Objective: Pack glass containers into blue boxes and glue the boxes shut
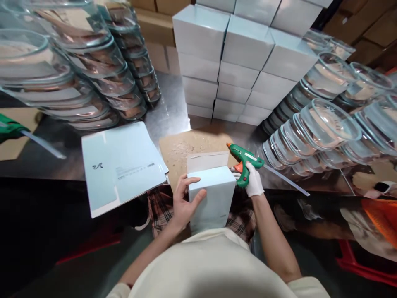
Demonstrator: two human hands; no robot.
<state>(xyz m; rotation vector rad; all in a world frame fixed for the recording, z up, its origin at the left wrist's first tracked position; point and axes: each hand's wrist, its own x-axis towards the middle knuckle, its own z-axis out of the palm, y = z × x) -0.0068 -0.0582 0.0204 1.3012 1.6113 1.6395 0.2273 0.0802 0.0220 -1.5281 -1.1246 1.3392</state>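
A pale blue cardboard box (212, 203) stands against my body at the table edge, its pale flap (208, 162) raised on the far side. My bare left hand (186, 198) grips this box by its left side, thumb on the near face. In a white glove, my right hand (253, 180) is closed round the handle of a green glue gun (246, 159). The gun's orange nozzle points left, just beyond the box's right corner, and a clear glue stick (288, 180) sticks out of its back. Under the gun's tip lies a brown cardboard sheet (176, 147) with dried bits on it.
Flat pale blue box blanks (124, 161) lie stacked at the left. Closed boxes (245, 45) are piled at the back. Stacks of glass containers (102, 78) rise on the left, more glass containers (328, 120) on the right. Another glue gun (12, 127) and a co-worker's wrist (383, 188) show at the sides.
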